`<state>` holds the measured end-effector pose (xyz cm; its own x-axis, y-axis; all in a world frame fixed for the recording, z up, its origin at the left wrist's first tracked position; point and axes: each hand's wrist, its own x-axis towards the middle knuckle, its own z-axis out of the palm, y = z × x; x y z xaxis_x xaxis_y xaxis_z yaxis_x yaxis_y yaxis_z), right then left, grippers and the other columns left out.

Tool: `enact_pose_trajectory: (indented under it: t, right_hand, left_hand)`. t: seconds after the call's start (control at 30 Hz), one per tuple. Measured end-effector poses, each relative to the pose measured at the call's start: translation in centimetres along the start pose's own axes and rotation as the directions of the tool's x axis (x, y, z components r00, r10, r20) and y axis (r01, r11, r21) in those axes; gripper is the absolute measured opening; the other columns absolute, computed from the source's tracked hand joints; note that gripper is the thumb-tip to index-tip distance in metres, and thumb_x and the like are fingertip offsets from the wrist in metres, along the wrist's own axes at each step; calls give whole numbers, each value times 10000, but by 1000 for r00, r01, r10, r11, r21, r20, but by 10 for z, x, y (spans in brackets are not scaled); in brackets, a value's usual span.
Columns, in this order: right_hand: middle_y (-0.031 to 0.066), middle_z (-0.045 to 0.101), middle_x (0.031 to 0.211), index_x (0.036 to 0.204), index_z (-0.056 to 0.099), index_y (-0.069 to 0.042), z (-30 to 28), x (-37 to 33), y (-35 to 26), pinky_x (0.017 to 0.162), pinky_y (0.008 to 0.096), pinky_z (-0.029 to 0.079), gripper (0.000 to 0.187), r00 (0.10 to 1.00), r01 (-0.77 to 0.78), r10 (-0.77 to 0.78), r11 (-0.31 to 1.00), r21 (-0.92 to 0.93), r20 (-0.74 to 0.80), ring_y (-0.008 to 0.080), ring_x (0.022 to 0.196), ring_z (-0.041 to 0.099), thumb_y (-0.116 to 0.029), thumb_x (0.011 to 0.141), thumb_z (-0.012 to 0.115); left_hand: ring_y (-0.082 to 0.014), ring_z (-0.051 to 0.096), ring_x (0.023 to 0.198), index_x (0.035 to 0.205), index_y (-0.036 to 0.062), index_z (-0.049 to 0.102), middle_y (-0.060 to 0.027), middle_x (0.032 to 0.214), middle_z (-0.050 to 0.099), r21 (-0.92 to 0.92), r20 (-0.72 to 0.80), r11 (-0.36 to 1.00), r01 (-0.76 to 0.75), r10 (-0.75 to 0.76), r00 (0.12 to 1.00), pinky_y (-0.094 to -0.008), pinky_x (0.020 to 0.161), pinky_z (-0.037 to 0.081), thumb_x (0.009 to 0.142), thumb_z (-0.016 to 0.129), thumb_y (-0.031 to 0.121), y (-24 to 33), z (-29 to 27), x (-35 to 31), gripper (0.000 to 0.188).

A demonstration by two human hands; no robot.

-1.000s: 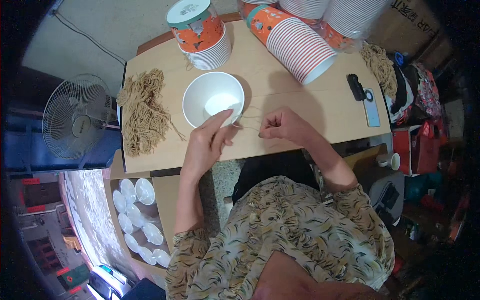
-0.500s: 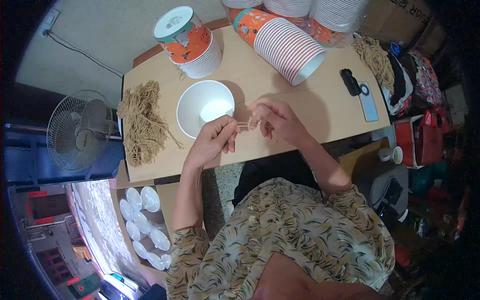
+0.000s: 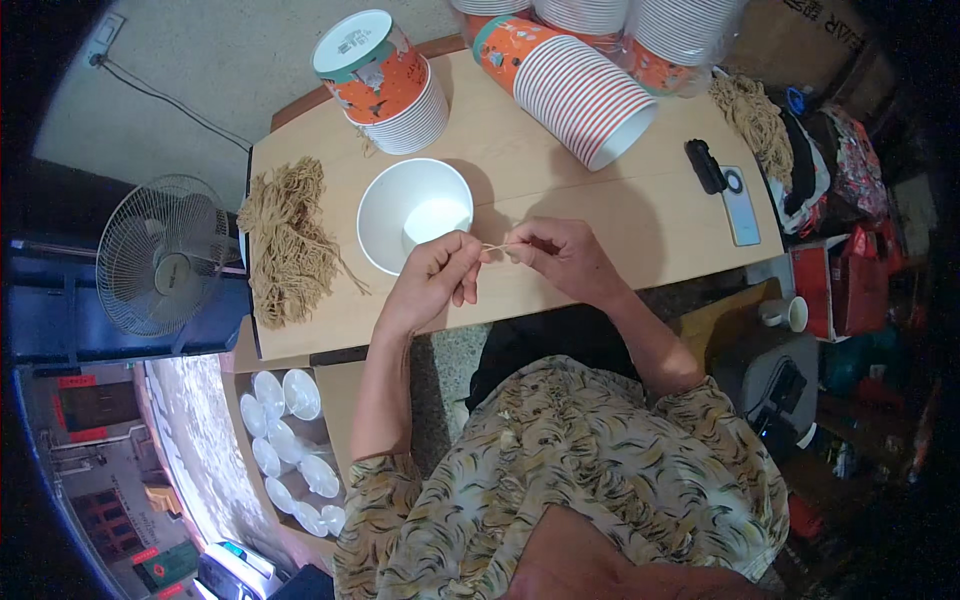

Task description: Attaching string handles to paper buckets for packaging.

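- Hidden: both ends of the tan cord (image 3: 496,247) run into your fingers; too fine to make out any knot
- Hidden: your left hand (image 3: 428,285) covers part of the white tub (image 3: 398,205) at its near rim; touching or not, cannot tell
- Cut off by the top edge: plastic-wrapped cup stacks (image 3: 682,40), between 12 and 1 o'clock from your hands
- Counts: one open tub, at 10; two orange-patterned stacks, the upright stack (image 3: 388,92) at 11, the lying stack (image 3: 578,95) at 1; two cord bundles, the larger bundle (image 3: 290,245) at 9, the other bundle (image 3: 755,128) at 2
- Cord: thin, pale, short span showing, off the tub's 4 o'clock side
- Grip: left hand pinches it, right hand (image 3: 572,262) likewise, thumb against finger
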<state>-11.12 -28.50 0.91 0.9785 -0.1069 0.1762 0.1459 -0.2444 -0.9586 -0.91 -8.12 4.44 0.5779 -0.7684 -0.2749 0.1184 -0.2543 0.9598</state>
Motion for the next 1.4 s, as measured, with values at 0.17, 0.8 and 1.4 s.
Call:
enact_pose_trajectory:
  t: [0.17, 0.8, 1.4]
  right_hand:
    - [-36, 606, 768, 993, 691, 1, 2, 0, -7, 586, 191, 411, 108, 998, -58, 59, 997, 57, -7, 2, 679, 502, -86, 936, 660]
    - [-39, 526, 692, 922, 583, -27, 15, 16, -18, 520, 212, 382, 87, 997, -19, 36, 974, 224, -72, 19, 594, 455, -105, 959, 593]
    - [5, 560, 675, 917, 616, -27, 42, 18, -9, 399, 187, 268, 90, 931, -344, 327, 642, 685, 162, 21, 466, 392, -107, 917, 655]
  left_hand:
    - [-35, 537, 568, 1042, 39, 637, 47, 695, 537, -23, 0, 1000, -2, 2, 1000, -181, 495, 408, 1053, 500, 270, -1, 2, -1, 269]
    - [-68, 645, 715, 1087, 16, 706, -18, 810, 688, 12, -136, 988, -157, 157, 978, -200, 612, 505, 961, 652, 114, -10, 1, -7, 168]
    - [-113, 666, 840, 1068, -41, 688, -61, 925, 691, 91, -479, 877, -472, 454, 751, -221, 738, 524, 905, 679, -21, -29, 30, -16, 165]
